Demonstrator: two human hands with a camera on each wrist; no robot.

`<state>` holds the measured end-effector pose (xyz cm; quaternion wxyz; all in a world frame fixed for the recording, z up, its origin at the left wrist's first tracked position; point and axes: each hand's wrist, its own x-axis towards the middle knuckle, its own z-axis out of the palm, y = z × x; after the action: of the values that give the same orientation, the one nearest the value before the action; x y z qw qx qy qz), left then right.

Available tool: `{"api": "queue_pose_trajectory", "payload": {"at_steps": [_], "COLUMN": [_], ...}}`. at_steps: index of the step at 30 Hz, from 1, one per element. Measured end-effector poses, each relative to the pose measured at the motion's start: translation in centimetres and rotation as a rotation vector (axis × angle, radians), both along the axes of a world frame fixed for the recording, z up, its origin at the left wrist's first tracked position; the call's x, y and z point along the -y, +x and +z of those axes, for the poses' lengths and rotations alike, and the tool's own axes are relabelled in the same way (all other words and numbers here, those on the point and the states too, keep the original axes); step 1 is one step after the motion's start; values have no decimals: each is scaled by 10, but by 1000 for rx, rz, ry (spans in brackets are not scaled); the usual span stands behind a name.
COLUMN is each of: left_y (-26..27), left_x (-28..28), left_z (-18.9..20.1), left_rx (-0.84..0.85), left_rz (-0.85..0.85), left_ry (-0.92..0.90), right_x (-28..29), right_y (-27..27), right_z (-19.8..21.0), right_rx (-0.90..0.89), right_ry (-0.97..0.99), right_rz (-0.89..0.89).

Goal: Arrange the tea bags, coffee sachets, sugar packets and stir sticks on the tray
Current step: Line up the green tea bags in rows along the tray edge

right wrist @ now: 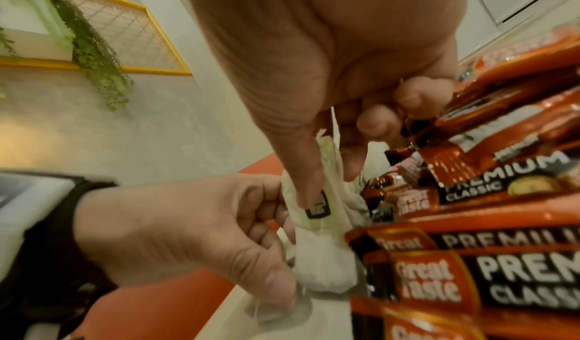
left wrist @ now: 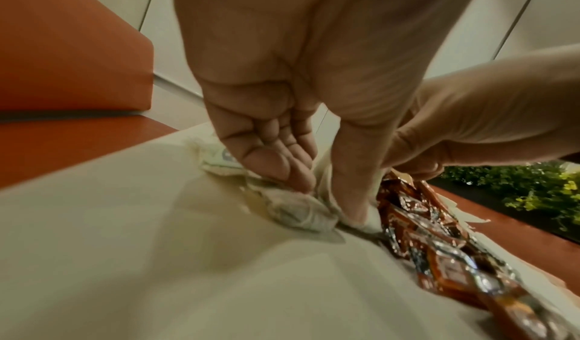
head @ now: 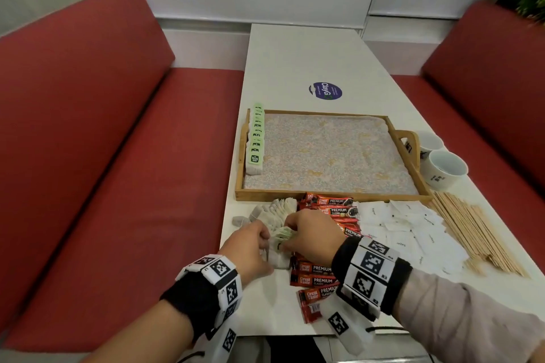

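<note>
Left edge of tray (head: 333, 196): one overlapping row of tea bags (head: 256, 138) with green tags laid along the left wall; remaining lined floor bare. Judged: tea bags partly done, other three kinds not started.

On desk (head: 295, 68) before the tray, left to right:
- loose tea bags (head: 272, 212), still a small heap;
- left hand (head: 250, 240), fingers curled, pinching a tea bag (right wrist: 323, 266) low down;
- right hand (head: 309, 233), thumb and forefinger pinching the same bag's green tag end;
- coffee sachets (head: 321, 274), red, fanned in a column;
- sugar packets (head: 413, 233), white, scattered;
- stir sticks (head: 474, 233), bundled.

Two cups (head: 442, 168) beside the tray's right handle.
</note>
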<state>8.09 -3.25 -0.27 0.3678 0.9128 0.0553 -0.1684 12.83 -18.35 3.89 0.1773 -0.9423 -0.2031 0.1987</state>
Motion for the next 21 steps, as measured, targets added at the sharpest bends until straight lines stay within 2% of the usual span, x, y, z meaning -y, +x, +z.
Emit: {"api": "queue_pose_trajectory", "payload": {"at_steps": [5,7,11,14,16,21], "left_y": [4,8,18,28,34,46], "left_x": [-4,-6,-7,-6,-5,-10], "left_z": [12,19,40,50,51,54], "left_rx": [59,105,112,-15,-106,-141], "left_rz": [15,-2,-85,-121,-74,-1], "left_ry": [-10,-81,-343,-621,-778,-1011], "right_x": [6,8,5,-1,-4,-9], "right_y": [13,18,29,39,46,64], "right_z": [16,28,54,67,72,76], "right_rx": [-81,-122,-140,-120,-105,-136], "right_ry": [117,158,184,186,188,309], "right_rz": [-28,-8,61,111,116,39]}}
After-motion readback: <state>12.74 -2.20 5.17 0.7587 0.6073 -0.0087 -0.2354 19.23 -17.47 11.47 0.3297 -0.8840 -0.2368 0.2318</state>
